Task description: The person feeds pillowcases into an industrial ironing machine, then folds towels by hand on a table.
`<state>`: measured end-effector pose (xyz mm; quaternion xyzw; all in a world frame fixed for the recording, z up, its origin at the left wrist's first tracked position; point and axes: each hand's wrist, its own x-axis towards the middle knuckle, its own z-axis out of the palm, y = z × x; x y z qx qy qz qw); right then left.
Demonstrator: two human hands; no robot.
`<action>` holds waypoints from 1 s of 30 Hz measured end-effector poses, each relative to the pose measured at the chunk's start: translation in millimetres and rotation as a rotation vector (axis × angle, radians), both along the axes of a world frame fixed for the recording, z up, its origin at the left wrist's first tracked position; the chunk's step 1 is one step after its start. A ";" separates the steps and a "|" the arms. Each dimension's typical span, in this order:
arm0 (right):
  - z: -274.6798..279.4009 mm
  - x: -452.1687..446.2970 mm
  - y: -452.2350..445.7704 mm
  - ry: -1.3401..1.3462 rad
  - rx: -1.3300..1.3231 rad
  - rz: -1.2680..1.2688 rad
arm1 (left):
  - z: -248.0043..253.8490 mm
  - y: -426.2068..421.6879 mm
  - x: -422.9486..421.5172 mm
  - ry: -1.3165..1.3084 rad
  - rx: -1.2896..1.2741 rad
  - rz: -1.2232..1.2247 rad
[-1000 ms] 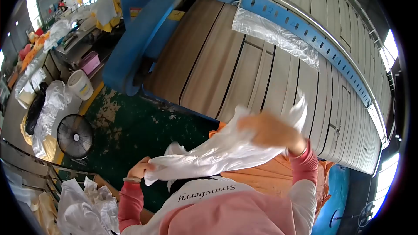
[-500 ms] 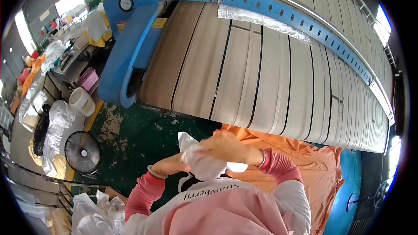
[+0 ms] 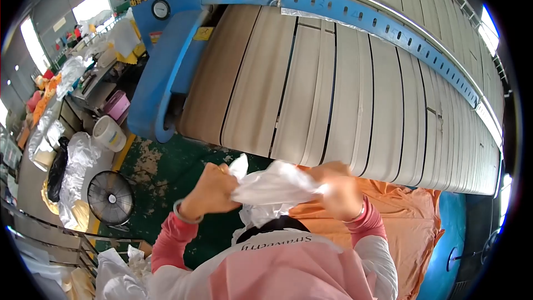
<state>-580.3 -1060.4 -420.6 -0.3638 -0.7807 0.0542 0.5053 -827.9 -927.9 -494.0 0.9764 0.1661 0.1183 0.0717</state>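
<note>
White cloth (image 3: pixel 275 182) held crosswise

It is held at the view's six o'clock, long axis lying nine to three, one corner pointed to twelve. One end is gripped by the left hand (image 3: pixel 212 190), fingers curled; the right hand (image 3: pixel 340 191) is blurred, its fingers cannot be told.
</note>
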 end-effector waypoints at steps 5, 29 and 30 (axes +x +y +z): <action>-2.7 9.9 -21.9 0.373 0.230 -0.136 | -98.4 -33.9 3.1 0.020 -0.511 0.033; -120.6 129.9 -121.2 0.796 0.050 -0.534 | -89.9 8.1 -124.1 -0.287 -0.566 0.522; -120.2 125.6 -124.4 0.801 0.045 -0.525 | -88.7 10.9 -127.8 -0.328 -0.499 0.550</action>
